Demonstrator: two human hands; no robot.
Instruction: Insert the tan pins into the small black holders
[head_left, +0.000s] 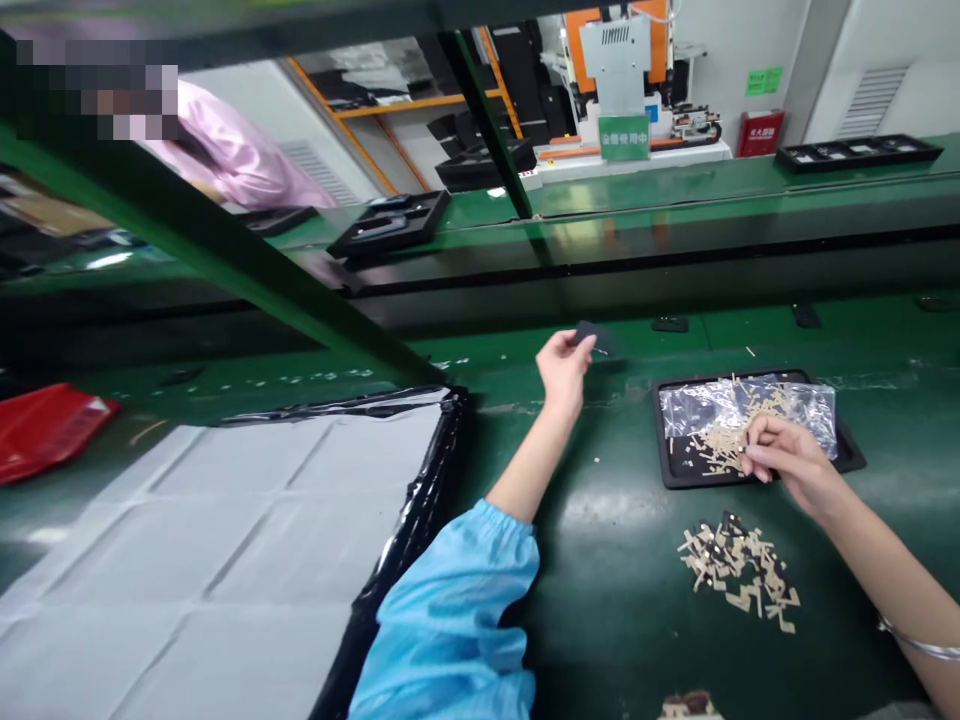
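Observation:
My left hand (562, 368), in a blue sleeve, pinches a flat black piece (594, 340) above the green bench. My right hand (784, 455) has its fingers pressed together over the right part of a black tray (679, 480); what they hold is too small to make out. Clear plastic bags (697, 408) and a heap of small beige pieces (716, 447) lie in that tray. Nearer to me, a loose pile of beige and black bits (739, 565) rests on the bench.
A large grey sectioned sheet with black wrapping (247, 540) covers the left. A green post (300, 290) slants across. Behind are a raised shelf with black trays (397, 225), a person in pink (247, 150) and a red bag (49, 430) at far left.

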